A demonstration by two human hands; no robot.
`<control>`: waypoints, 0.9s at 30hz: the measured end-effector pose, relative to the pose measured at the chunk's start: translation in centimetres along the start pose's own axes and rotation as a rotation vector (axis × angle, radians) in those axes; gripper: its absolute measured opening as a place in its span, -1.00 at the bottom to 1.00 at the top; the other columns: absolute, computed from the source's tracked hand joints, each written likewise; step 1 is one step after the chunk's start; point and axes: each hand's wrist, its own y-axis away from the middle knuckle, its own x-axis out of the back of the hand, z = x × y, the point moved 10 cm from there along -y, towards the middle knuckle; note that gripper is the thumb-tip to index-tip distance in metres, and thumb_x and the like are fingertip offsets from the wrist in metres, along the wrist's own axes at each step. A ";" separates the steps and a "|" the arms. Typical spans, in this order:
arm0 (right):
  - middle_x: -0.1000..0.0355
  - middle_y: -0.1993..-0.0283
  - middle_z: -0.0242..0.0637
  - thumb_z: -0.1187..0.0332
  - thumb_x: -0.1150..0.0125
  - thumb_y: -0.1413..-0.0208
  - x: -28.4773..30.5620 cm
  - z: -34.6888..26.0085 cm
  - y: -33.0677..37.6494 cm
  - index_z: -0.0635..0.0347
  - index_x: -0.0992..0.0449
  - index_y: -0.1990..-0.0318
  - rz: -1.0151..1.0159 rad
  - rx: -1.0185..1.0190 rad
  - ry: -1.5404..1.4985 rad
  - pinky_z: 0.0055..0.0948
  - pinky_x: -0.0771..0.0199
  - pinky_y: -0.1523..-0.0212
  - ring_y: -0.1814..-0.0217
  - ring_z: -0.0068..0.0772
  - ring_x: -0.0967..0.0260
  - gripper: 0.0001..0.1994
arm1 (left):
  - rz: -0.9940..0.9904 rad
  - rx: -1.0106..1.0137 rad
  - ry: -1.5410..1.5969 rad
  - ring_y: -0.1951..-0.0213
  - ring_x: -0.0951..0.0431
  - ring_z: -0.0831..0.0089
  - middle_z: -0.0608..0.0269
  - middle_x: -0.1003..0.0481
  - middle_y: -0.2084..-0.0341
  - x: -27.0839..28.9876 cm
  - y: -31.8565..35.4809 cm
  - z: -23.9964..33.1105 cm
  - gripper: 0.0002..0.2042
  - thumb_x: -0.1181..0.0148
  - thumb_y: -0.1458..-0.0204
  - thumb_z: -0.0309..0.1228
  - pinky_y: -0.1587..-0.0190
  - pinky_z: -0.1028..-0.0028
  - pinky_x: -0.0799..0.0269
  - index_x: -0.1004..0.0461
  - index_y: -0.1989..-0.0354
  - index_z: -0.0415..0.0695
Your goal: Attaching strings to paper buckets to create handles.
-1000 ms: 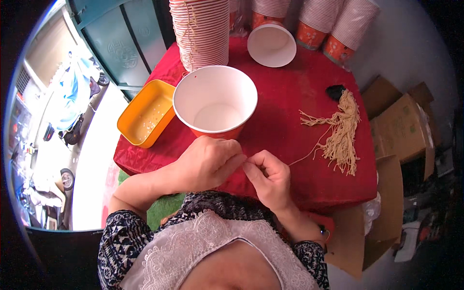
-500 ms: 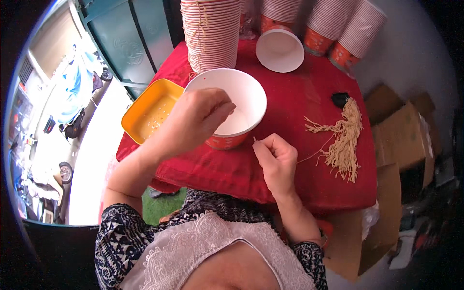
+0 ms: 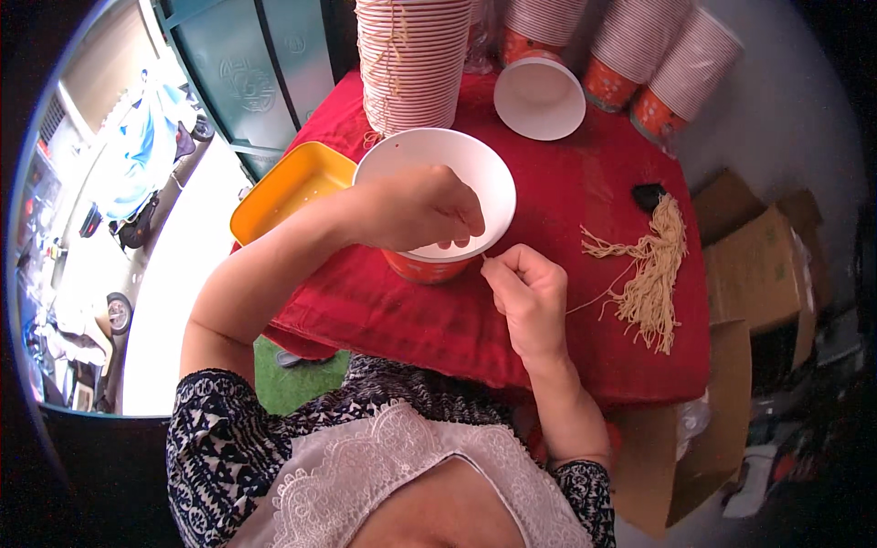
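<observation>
In front of me a large paper bowl, white inside with an orange patterned outside, stands on the red cloth. Over its opening is my left hand, bent down at the wrist with curled fingers; whatever they may hold is hidden. Close to the bowl's near right rim, my right hand pinches a thin beige string between thumb and forefinger. This string runs right toward a bundle of beige strings lying on the cloth, beside a small black object.
A yellow plastic tray with small bits inside sits left of the bowl. Behind rises a tall stack of paper bowls. A single bowl lies tilted near more stacks. Cardboard boxes are right of the red-covered table.
My left hand has moved right and slightly down, across the bowl toward its right side. The right hand keeps its pinch on the string. The view has shifted slightly.
</observation>
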 end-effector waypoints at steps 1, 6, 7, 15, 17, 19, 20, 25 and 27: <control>-0.31 0.61 -0.59 0.49 -0.17 -0.11 0.0 0.0 0.0 0.29 -0.47 0.54 -0.001 0.000 0.001 -0.65 -0.11 0.57 0.56 -0.80 -0.13 -0.82 | -0.001 0.002 -0.031 0.34 -0.62 0.43 0.16 -0.62 0.40 -0.1 0.0 0.0 -0.81 -0.09 -0.05 -0.49 0.24 0.44 -0.51 -0.60 0.21 -0.22; -0.31 0.61 -0.58 0.49 -0.17 -0.10 0.1 0.3 -0.4 0.29 -0.46 0.54 -0.003 0.002 -0.004 -0.65 -0.10 0.58 0.57 -0.81 -0.12 -0.83 | -0.004 -0.001 -0.101 0.33 -0.62 0.43 0.17 -0.63 0.38 -0.2 -0.2 0.2 -0.80 -0.10 -0.05 -0.48 0.23 0.44 -0.51 -0.61 0.21 -0.20; -0.31 0.61 -0.58 0.49 -0.17 -0.10 0.2 0.5 -0.5 0.29 -0.46 0.54 -0.004 0.000 -0.006 -0.65 -0.10 0.58 0.57 -0.81 -0.12 -0.83 | -0.011 -0.011 -0.130 0.32 -0.63 0.43 0.18 -0.63 0.38 -0.3 -0.4 0.2 -0.80 -0.11 -0.04 -0.48 0.23 0.44 -0.51 -0.61 0.20 -0.20; -0.34 0.59 -0.55 0.49 -0.16 -0.10 -0.2 0.1 -0.6 0.31 -0.46 0.52 -0.001 0.023 0.050 -0.63 -0.17 0.54 0.53 -0.79 -0.17 -0.83 | -0.026 -0.002 -0.169 0.30 -0.62 0.39 0.18 -0.63 0.38 -0.2 -0.5 0.4 -0.80 -0.15 -0.01 -0.46 0.20 0.41 -0.48 -0.61 0.20 -0.18; -0.35 0.59 -0.54 0.49 -0.16 -0.11 -0.4 0.1 -0.9 0.31 -0.46 0.51 -0.002 0.031 0.065 -0.63 -0.19 0.53 0.52 -0.78 -0.18 -0.83 | -0.026 -0.033 -0.207 0.29 -0.61 0.38 0.17 -0.62 0.38 -0.3 -0.6 0.4 -0.80 -0.16 0.00 -0.46 0.19 0.39 -0.47 -0.61 0.21 -0.18; -0.36 0.58 -0.53 0.49 -0.15 -0.11 -0.5 0.1 -1.0 0.32 -0.46 0.50 -0.002 0.041 0.080 -0.63 -0.20 0.52 0.51 -0.78 -0.19 -0.84 | -0.037 -0.080 -0.137 0.30 -0.60 0.34 0.13 -0.62 0.39 -0.6 -0.7 0.5 -0.80 -0.16 0.02 -0.44 0.20 0.36 -0.46 -0.62 0.23 -0.17; -0.37 0.56 -0.52 0.49 -0.15 -0.12 -0.5 0.1 -1.1 0.32 -0.47 0.49 -0.006 0.049 0.064 -0.62 -0.22 0.51 0.51 -0.77 -0.20 -0.85 | -0.039 -0.083 -0.138 0.30 -0.60 0.34 0.13 -0.62 0.39 -0.6 -0.8 0.8 -0.80 -0.16 0.02 -0.44 0.20 0.36 -0.46 -0.62 0.23 -0.17; -0.41 0.54 -0.47 0.49 -0.13 -0.14 -0.6 -0.3 -0.9 0.34 -0.49 0.43 -0.001 0.070 0.083 -0.59 -0.26 0.49 0.49 -0.74 -0.24 -0.87 | -0.024 -0.027 -0.319 0.40 -0.58 0.27 0.08 -0.58 0.48 -0.7 -1.1 1.2 -0.80 -0.15 0.03 -0.36 0.28 0.32 -0.44 -0.61 0.32 -0.18; -0.40 0.56 -0.42 0.47 -0.13 -0.13 -0.7 -0.1 -0.9 0.35 -0.48 0.43 0.003 0.075 0.082 -0.56 -0.27 0.50 0.51 -0.71 -0.25 -0.86 | -0.022 -0.026 -0.322 0.42 -0.57 0.26 0.08 -0.57 0.50 -0.7 -1.0 1.0 -0.81 -0.15 0.04 -0.35 0.30 0.31 -0.44 -0.61 0.35 -0.19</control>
